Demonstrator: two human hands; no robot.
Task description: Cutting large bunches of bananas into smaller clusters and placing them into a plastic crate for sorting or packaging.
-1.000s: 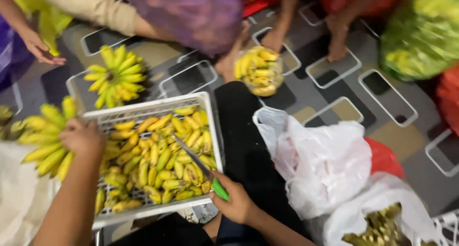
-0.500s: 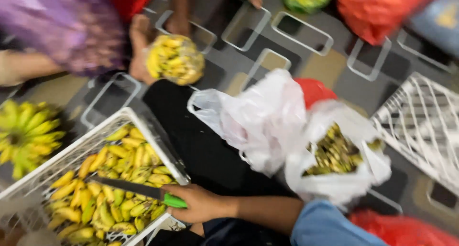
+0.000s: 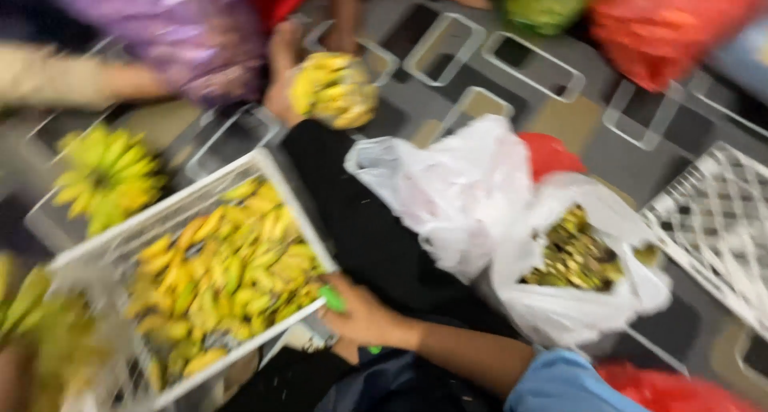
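While right hand [image 3: 364, 316] grips one green-handled knife [image 3: 332, 298] (blurred), one banana crate [image 3: 172, 212], two white bags [image 3: 456, 196]

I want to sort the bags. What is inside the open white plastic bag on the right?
The white bag holds a pile of small dark yellowish pieces; blur hides what they are, and the bag's folds cover anything deeper.

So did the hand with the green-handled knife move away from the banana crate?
No. The right hand stays at the white crate's near corner; the camera swung right instead.

Blurred head view looks steeply down, seemingly close above the crate [image 3: 120, 252].
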